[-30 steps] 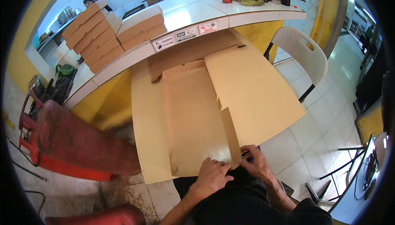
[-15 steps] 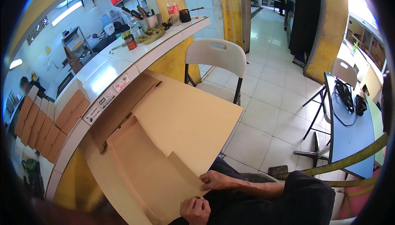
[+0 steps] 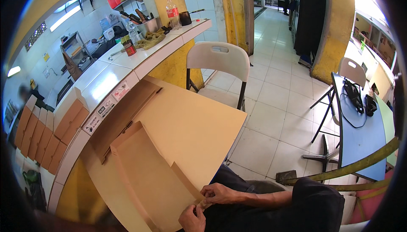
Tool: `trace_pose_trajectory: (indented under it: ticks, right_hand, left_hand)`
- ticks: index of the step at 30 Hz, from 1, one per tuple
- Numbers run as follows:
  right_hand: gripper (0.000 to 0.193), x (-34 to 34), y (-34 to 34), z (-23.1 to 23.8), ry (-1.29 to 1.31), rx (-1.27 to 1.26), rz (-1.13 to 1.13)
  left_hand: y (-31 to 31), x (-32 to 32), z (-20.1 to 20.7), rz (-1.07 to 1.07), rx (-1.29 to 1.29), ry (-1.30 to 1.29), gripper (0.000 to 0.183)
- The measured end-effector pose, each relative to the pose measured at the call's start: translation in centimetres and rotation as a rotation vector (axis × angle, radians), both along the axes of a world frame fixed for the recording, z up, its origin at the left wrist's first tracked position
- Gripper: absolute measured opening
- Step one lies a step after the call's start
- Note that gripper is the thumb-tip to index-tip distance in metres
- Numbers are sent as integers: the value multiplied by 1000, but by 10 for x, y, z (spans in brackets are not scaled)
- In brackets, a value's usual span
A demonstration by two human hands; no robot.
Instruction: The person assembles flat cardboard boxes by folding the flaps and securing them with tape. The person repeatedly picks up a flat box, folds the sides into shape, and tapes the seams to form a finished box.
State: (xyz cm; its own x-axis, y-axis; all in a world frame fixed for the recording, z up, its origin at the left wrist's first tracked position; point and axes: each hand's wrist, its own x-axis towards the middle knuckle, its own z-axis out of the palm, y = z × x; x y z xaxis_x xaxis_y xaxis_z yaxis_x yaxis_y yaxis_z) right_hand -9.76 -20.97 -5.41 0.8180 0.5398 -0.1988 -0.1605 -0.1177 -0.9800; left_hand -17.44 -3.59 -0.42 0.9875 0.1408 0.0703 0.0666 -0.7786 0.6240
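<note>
A: Hands first?
B: Right hand pinching the near corner of the open box, thumb against fingers. Left hand curled at the same corner, just beside; its grip is partly hidden, can't tell. Both there likely to steady the thin wall.
A: And the box?
B: Flat on the tan surface, near end close in, presumably for easy reach.
A: Beyond?
B: White chair past the tan surface. Stacked boxes on the tiled surface at left, piled probably to save room. Bottle at its far end.
</note>
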Motion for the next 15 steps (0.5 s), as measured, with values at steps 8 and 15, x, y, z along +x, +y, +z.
trace_pose_trajectory:
  ticks: [8, 15]
  right_hand:
    - [44, -4, 9, -6, 236, 150, 71]
    - [47, -5, 12, -22, 276, 245, -11]
  left_hand:
    - [10, 3, 10, 6, -104, 137, 30]
    - [18, 2, -23, 20, -261, 112, 28]
